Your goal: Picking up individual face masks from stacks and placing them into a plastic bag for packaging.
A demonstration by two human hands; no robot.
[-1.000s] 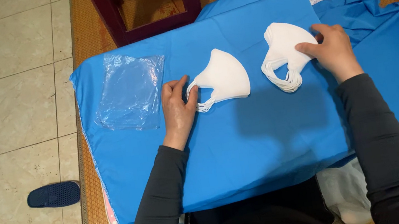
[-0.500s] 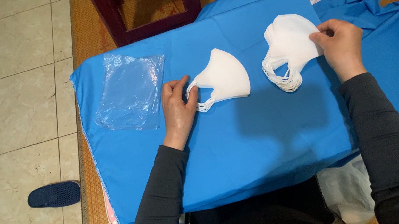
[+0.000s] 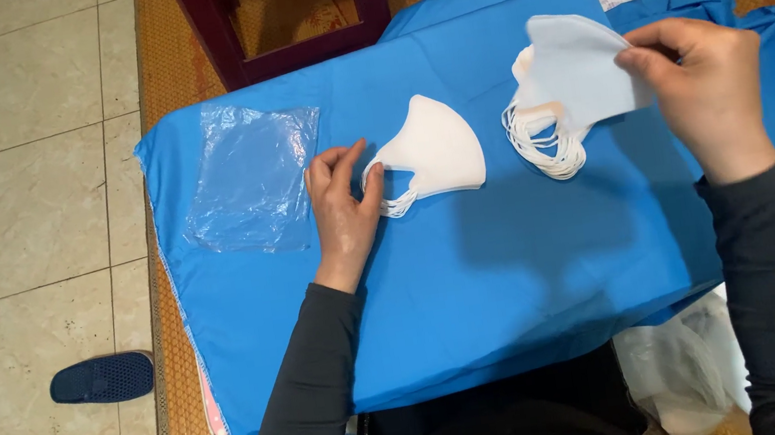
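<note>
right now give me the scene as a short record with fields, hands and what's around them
left hand: flat on the blue cloth, fingers touching the folded white mask
right hand: fingers pinching one white mask, lifted off the mask stack
clear plastic bag: lying flat, left of the left hand
floor: two dark blue slippers on tiles

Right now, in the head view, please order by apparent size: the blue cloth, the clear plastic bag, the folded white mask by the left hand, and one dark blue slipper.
1. Blue cloth, by far the largest.
2. Clear plastic bag.
3 and 4. Folded white mask by the left hand and dark blue slipper: they look alike, so I do not rank them.
</note>
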